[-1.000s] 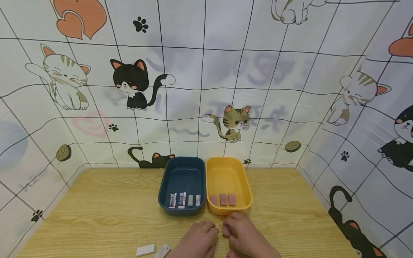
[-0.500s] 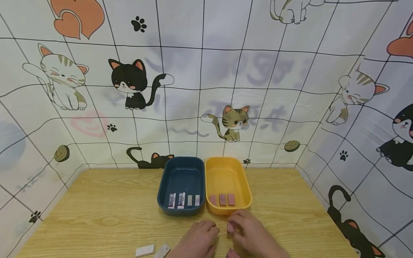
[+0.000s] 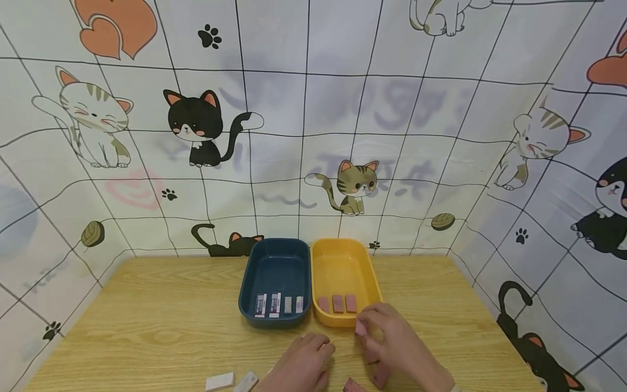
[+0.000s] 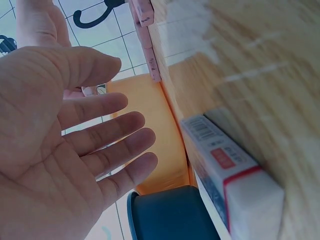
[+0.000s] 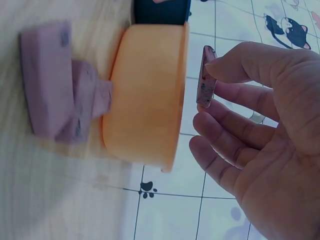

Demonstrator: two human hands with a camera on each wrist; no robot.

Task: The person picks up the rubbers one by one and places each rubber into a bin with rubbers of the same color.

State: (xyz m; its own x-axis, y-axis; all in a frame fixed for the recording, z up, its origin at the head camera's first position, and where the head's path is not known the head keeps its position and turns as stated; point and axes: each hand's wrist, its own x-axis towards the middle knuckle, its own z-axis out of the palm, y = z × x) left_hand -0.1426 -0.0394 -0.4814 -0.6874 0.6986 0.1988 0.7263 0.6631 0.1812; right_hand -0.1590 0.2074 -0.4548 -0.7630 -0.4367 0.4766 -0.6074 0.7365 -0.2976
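Note:
My right hand (image 3: 399,338) pinches a small pink eraser (image 5: 206,82) between thumb and fingers, raised off the table at the front right corner of the yellow bin (image 3: 338,320). Below it, several more pink erasers (image 5: 47,80) lie on the table. Fingers relaxed and holding nothing, my left hand (image 3: 300,363) hovers near the table in front of the bins. In the left wrist view, a white eraser (image 4: 255,205) with a printed sleeve lies beside that hand. Three pink erasers (image 3: 338,303) sit in a row inside the yellow bin.
A dark blue bin (image 3: 274,322) touches the yellow one's left side and contains several pale erasers (image 3: 276,305), some in printed sleeves. White erasers (image 3: 220,381) lie at the table's front left. Behind the wooden table (image 3: 161,310) hangs a cat-patterned cloth (image 3: 279,109).
My right hand has lifted the pink eraser and moved up and right to the yellow bin's front corner, uncovering other pink erasers on the table. The left hand has barely moved.

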